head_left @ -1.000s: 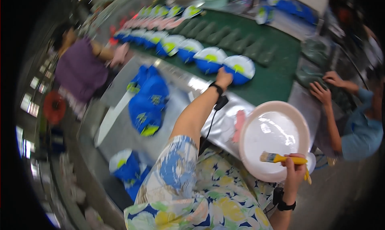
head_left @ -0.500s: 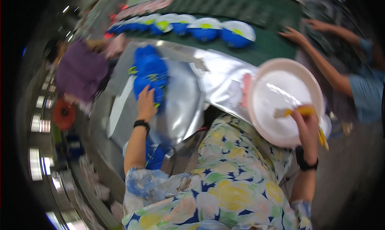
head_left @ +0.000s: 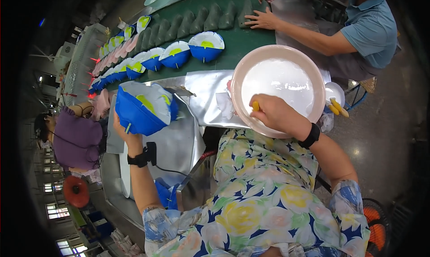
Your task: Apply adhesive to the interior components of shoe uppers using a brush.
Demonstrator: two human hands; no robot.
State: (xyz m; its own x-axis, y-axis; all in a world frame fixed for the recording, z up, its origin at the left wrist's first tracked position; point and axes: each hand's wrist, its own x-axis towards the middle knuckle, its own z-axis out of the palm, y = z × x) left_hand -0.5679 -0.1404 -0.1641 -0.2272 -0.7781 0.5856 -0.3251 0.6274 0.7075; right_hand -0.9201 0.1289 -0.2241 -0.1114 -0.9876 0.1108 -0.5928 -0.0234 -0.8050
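Observation:
My left hand point(head_left: 127, 133) is closed around the edge of a blue shoe upper point(head_left: 139, 111) with a white and yellow-green inside, lifted above the metal tray. A second blue upper point(head_left: 173, 108) shows just behind it. My right hand point(head_left: 277, 113) grips a brush by its yellow handle point(head_left: 255, 106), over the near left part of a pale pink basin point(head_left: 238, 80). White liquid point(head_left: 282, 80) lies in the basin. The brush's bristles are hidden below my fist. More blue pieces point(head_left: 165, 193) sit low beside my left forearm.
A green belt point(head_left: 179, 69) carries rows of blue uppers point(head_left: 207, 46), dark shoe-shaped pieces point(head_left: 193, 23) and pink ones point(head_left: 130, 45). A co-worker in a blue shirt point(head_left: 371, 26) reaches over it. Yellow-handled tools point(head_left: 336, 105) rest by a white tub. A person in purple point(head_left: 78, 138) is at left.
My left hand has gone from resting on the pile of blue uppers to holding one up. My right hand has moved left, bringing the brush to the basin's near side. The view has shifted.

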